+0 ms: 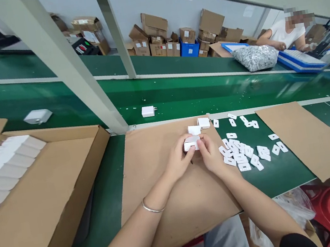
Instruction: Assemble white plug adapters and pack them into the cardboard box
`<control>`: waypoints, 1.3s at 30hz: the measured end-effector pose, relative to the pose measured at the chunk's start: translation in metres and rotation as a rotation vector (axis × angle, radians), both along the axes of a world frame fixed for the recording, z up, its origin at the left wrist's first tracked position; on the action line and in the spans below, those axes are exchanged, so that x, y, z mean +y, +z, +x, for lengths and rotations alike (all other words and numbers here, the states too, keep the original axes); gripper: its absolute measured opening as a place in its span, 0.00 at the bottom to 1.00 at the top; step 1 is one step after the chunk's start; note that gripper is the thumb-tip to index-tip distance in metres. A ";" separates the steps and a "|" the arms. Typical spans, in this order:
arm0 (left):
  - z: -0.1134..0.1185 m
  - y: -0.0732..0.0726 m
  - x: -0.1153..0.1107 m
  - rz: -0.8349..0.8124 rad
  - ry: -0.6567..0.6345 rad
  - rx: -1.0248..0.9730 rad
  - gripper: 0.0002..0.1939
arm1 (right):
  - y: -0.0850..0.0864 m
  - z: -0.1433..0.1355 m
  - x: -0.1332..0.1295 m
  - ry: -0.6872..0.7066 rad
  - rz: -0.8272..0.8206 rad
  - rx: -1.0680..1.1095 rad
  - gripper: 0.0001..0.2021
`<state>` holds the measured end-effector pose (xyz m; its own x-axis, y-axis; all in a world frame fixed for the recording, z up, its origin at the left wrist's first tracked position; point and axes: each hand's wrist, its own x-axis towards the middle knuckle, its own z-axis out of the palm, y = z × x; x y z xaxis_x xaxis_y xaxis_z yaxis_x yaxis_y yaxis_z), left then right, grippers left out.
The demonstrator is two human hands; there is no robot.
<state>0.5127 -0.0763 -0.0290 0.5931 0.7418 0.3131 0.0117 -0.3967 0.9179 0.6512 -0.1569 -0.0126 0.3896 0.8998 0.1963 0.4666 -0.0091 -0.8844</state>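
Both of my hands hold one white charger block [191, 146] above a brown cardboard sheet [147, 172]. My left hand [179, 156] grips its left side, and my right hand [210, 154] presses on its right, thumbs on the near face. Just beyond the fingers sit two more white charger blocks, one [194, 129] close to my fingertips and one [203, 122] farther right. To the right of my right hand lies a loose heap of small white plates with slots [239, 157] on the green bench. Prongs on the held block cannot be made out clearly.
A large cardboard box [92, 160] with white dividers [4, 178] stands at left. A white plug charger [148, 111] and another white block [38, 116] rest on the green conveyor [179, 96]. Metal posts [56, 53] rise ahead. A person [290, 32] sits across, near a bulging plastic bag [256, 57].
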 end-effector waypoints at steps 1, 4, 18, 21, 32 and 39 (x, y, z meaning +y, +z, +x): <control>0.000 0.000 -0.002 -0.032 0.002 0.011 0.25 | 0.002 -0.002 0.000 0.013 -0.014 0.004 0.18; 0.000 -0.003 -0.004 -0.087 0.039 0.016 0.26 | 0.004 -0.005 -0.001 0.028 -0.045 0.019 0.16; 0.000 -0.004 -0.005 -0.096 0.023 -0.038 0.27 | 0.007 -0.004 -0.001 0.018 -0.039 0.075 0.19; 0.001 -0.004 -0.005 -0.120 0.030 -0.054 0.27 | 0.005 -0.005 0.000 0.023 -0.035 0.105 0.20; 0.004 0.000 -0.005 -0.180 0.033 -0.106 0.28 | 0.003 -0.004 0.004 0.030 -0.057 0.154 0.18; 0.001 -0.001 -0.004 -0.193 0.019 -0.065 0.29 | 0.002 -0.002 0.004 0.026 -0.031 0.167 0.17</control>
